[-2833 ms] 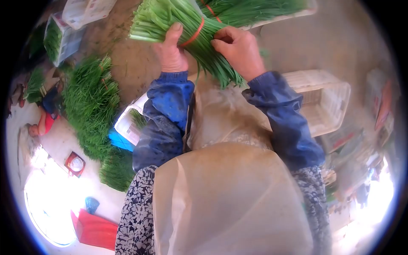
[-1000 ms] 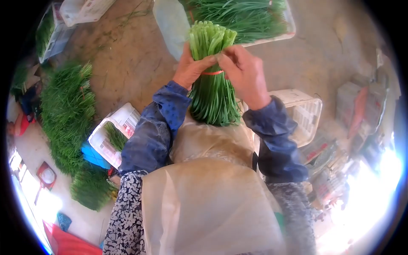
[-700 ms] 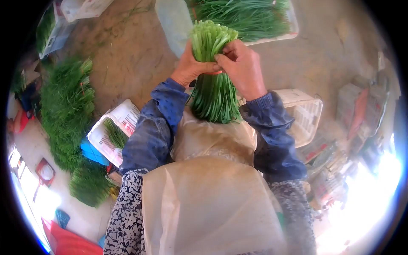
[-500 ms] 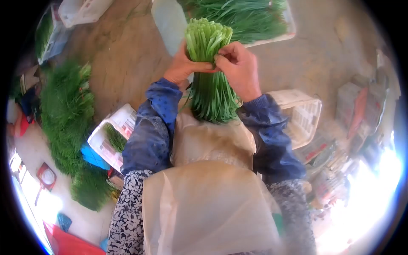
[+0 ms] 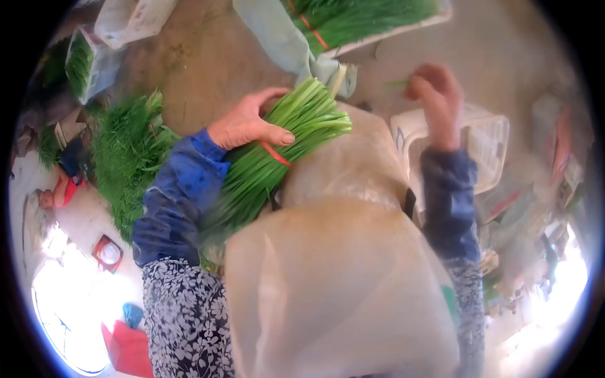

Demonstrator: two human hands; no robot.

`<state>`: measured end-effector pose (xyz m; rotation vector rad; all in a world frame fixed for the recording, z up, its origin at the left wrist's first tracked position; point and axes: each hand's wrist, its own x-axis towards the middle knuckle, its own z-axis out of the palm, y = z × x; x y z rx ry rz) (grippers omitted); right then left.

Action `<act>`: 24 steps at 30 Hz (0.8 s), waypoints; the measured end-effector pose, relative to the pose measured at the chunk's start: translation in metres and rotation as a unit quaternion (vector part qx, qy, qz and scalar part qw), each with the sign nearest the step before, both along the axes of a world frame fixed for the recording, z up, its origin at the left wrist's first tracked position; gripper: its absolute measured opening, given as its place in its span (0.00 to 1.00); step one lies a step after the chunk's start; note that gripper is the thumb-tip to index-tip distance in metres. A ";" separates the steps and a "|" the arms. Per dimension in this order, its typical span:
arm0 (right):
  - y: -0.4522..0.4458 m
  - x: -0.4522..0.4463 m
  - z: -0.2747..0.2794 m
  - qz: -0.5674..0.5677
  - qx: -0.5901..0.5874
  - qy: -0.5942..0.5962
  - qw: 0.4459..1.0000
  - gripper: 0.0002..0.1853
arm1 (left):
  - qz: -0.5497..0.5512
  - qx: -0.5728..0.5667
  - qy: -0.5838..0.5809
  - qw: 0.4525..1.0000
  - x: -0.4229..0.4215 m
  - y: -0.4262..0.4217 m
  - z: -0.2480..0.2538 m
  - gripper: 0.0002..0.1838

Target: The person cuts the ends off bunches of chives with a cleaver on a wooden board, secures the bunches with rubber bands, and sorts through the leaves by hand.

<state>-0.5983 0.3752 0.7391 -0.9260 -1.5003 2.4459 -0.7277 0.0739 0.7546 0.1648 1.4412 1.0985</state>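
My left hand (image 5: 255, 123) is wrapped round a bunch of garlic chives (image 5: 302, 126), thumb across the near side. The bunch lies tilted, its pale cut ends up and to the right and its leaves trailing down left over my lap. An orange band (image 5: 275, 153) circles it just below my thumb. My right hand (image 5: 436, 94) is raised apart from the bunch, over to the right, somewhat blurred. Its fingers are pinched on a short green chive piece (image 5: 397, 83) that sticks out to the left.
A crate of banded chives (image 5: 378, 25) stands ahead, a grey-green sheet (image 5: 277, 38) beside it. An overturned white crate (image 5: 491, 148) lies by my right arm. Loose greens (image 5: 126, 164) are heaped on the left, near another crate (image 5: 104, 69). A plastic apron (image 5: 340, 283) covers my lap.
The bunch has gone from upright between both hands to tilted in my left hand alone, nearer my body. My right hand has moved off to the right with a chive piece. The orange band now shows.
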 end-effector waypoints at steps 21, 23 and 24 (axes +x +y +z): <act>-0.060 0.028 0.009 0.271 0.044 -0.029 0.961 0.06 | 0.039 -0.025 -0.034 0.998 0.069 0.006 -0.002 0.44; -0.062 0.030 0.011 0.279 0.185 -0.002 0.942 0.05 | 0.035 -0.030 -0.036 0.998 0.069 0.007 -0.004 0.44; -0.063 0.031 0.011 0.282 0.325 0.025 0.902 0.05 | 0.033 -0.033 -0.037 0.998 0.068 0.008 -0.004 0.43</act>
